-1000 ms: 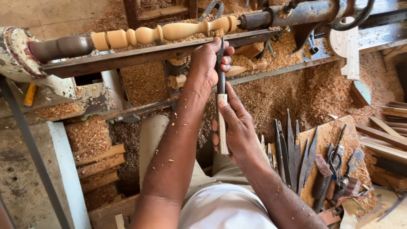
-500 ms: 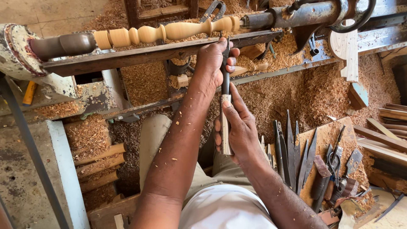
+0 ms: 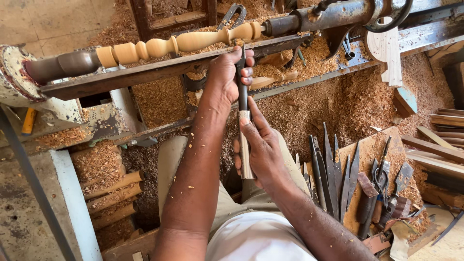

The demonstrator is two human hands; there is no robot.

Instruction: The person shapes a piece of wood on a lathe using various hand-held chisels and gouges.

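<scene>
1. While my left hand (image 3: 227, 77) squeezes the dark blade of the chisel (image 3: 243, 111) on the metal bar (image 3: 159, 67), my right hand (image 3: 263, 150) grips its pale handle.
2. Its tip sits just under the turned wood piece (image 3: 179, 43).
3. I see no boxes, labels or signs, only sawdust (image 3: 348, 101) and spare tools (image 3: 333, 174).
4. Since a moment ago, both hands have stayed almost in the same spot.

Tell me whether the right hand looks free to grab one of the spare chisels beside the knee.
Probably not yet: the right hand grips the chisel handle. The spare chisels lie uncovered close to its right.
</scene>
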